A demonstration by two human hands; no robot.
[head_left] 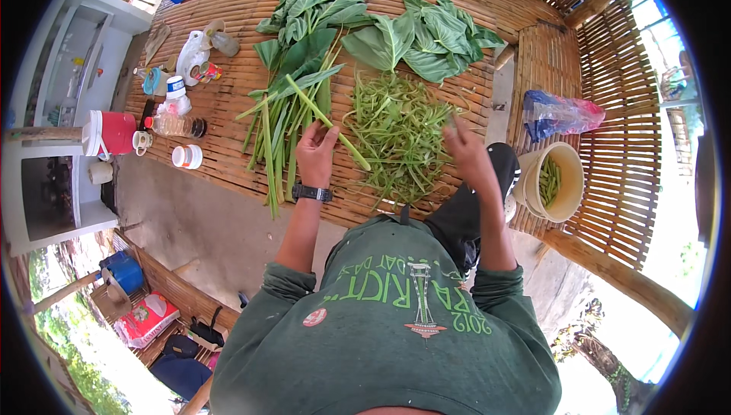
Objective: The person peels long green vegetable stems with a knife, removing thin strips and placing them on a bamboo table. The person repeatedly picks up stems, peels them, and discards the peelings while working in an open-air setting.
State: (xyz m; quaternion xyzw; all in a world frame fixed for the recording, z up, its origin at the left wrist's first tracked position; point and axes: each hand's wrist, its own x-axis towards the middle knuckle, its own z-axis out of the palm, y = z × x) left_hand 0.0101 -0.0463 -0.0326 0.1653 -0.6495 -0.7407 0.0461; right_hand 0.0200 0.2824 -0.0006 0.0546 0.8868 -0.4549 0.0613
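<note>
My left hand, with a dark watch at the wrist, pinches a long green leaf stalk that slants down toward a heap of stringy green peelings. To the right of that heap, my right hand is raised with its fingers drawn together. A small blurred thing seems to show at its fingertips, but I cannot make it out. Left of my left hand lies a bundle of uncut stalks with big leaves at their far end. More broad green leaves lie cut off beyond the peelings.
A cream bucket holding short green stalk pieces stands at my right, near a blue and pink plastic bag. On the bamboo table's left side are a bottle of brown liquid, white-lidded jars and a red jug.
</note>
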